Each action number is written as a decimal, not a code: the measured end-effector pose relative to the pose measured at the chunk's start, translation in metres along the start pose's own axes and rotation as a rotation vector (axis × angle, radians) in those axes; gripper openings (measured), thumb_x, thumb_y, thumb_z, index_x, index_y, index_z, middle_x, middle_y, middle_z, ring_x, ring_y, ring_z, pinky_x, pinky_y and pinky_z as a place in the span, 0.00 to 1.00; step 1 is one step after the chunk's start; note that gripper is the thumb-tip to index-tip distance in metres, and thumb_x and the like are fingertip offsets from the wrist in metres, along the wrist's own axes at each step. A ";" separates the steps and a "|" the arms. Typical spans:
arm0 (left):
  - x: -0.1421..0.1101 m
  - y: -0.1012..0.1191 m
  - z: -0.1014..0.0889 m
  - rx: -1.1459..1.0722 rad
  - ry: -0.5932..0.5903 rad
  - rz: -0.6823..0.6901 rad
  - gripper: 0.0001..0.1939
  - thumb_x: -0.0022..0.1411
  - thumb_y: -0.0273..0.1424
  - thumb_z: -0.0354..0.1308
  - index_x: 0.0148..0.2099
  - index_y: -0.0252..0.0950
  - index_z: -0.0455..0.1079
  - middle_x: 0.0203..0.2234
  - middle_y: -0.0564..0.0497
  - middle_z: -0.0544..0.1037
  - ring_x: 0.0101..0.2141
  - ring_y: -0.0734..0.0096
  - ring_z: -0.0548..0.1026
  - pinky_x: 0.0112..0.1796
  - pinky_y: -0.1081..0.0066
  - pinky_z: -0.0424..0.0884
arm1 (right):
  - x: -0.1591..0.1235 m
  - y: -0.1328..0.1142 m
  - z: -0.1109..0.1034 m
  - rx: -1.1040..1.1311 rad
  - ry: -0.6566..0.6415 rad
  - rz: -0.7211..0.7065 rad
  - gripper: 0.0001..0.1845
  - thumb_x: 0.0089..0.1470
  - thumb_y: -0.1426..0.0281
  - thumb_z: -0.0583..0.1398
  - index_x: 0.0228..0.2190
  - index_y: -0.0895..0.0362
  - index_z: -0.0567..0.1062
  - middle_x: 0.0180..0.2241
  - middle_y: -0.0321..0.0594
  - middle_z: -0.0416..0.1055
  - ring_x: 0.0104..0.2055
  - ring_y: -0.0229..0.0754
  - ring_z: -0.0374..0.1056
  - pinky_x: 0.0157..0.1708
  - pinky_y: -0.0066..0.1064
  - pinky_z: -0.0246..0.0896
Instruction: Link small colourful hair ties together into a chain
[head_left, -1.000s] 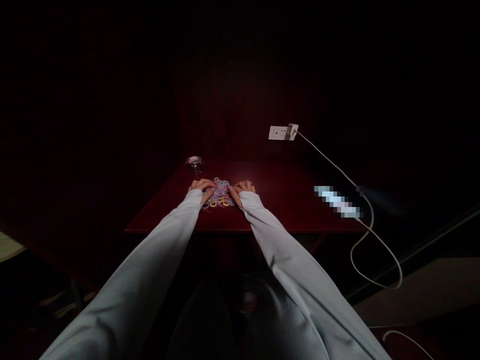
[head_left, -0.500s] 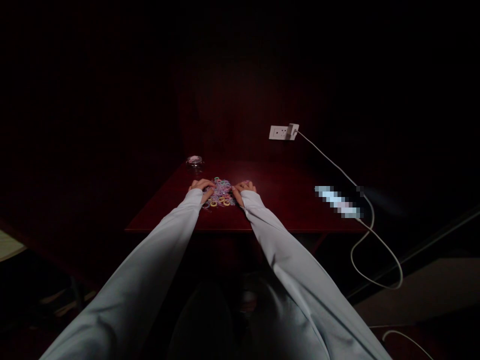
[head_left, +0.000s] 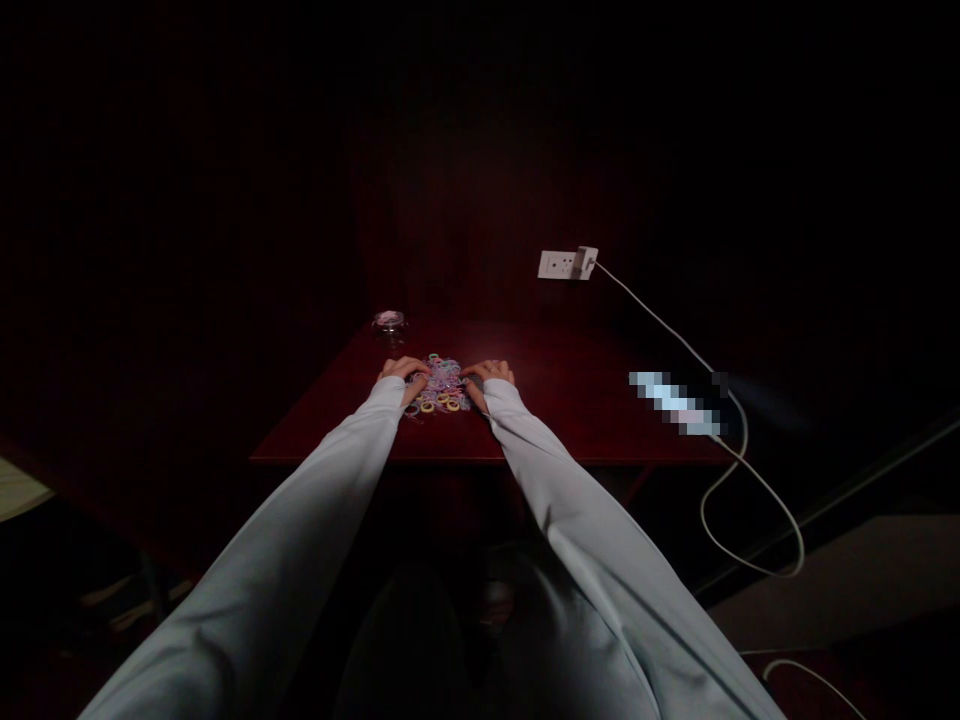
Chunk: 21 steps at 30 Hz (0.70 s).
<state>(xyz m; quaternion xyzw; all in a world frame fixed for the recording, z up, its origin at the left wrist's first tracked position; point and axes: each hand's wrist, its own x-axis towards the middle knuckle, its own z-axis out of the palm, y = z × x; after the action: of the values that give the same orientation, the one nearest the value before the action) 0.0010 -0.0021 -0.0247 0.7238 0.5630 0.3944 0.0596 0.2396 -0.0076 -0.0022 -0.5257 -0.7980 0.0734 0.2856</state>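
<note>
A loose pile of small coloured hair ties (head_left: pixel 444 382), mostly purple, pink and yellow loops, lies on the dark red table (head_left: pixel 570 415). My left hand (head_left: pixel 403 372) rests against the pile's left side, thumb and fingers apart and curved around its edge. At the right side is my right hand (head_left: pixel 487 375), its fingers stretched toward the pile and the thumb set apart below them. Neither hand visibly grips a hair tie. Some fingertips are too small and dim to make out.
Behind my left hand stands a small clear jar (head_left: pixel 389 324) with something pinkish on top. A white socket with a plugged-in charger (head_left: pixel 585 262) sits on the wall. Its pale cable (head_left: pixel 660 318) runs to a blurred-out, lit device (head_left: pixel 675 403) at the right.
The fingers of my right hand have uncurled and reach a little further left over the pile's edge. My left hand has hardly moved.
</note>
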 end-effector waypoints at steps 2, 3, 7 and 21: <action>0.001 -0.001 0.000 0.003 -0.006 0.004 0.11 0.67 0.35 0.58 0.45 0.46 0.82 0.52 0.51 0.82 0.55 0.56 0.74 0.59 0.57 0.67 | -0.001 0.000 0.000 -0.012 -0.023 -0.010 0.17 0.69 0.65 0.59 0.54 0.47 0.83 0.55 0.43 0.75 0.59 0.52 0.57 0.60 0.43 0.51; 0.001 -0.001 0.001 0.002 -0.010 0.008 0.11 0.67 0.34 0.58 0.45 0.46 0.81 0.52 0.51 0.82 0.55 0.56 0.74 0.59 0.57 0.67 | -0.001 0.000 0.000 -0.021 -0.033 -0.018 0.17 0.69 0.65 0.60 0.54 0.47 0.83 0.55 0.44 0.75 0.59 0.53 0.57 0.60 0.43 0.51; 0.001 -0.001 0.000 -0.002 -0.014 0.020 0.10 0.67 0.33 0.58 0.44 0.46 0.81 0.51 0.52 0.83 0.54 0.57 0.74 0.59 0.58 0.67 | 0.000 0.002 0.000 -0.032 -0.047 -0.057 0.16 0.68 0.64 0.61 0.52 0.46 0.85 0.55 0.43 0.75 0.59 0.53 0.57 0.60 0.43 0.52; 0.002 -0.002 0.001 -0.016 -0.010 0.033 0.11 0.67 0.35 0.58 0.44 0.46 0.82 0.51 0.51 0.83 0.54 0.58 0.75 0.60 0.57 0.66 | 0.014 0.016 0.017 0.035 0.008 0.022 0.09 0.63 0.61 0.68 0.43 0.46 0.87 0.52 0.41 0.79 0.59 0.53 0.59 0.61 0.46 0.52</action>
<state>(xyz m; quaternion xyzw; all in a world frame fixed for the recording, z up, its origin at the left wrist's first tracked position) -0.0003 0.0007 -0.0256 0.7345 0.5476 0.3959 0.0617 0.2392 0.0149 -0.0179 -0.5294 -0.7896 0.0885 0.2972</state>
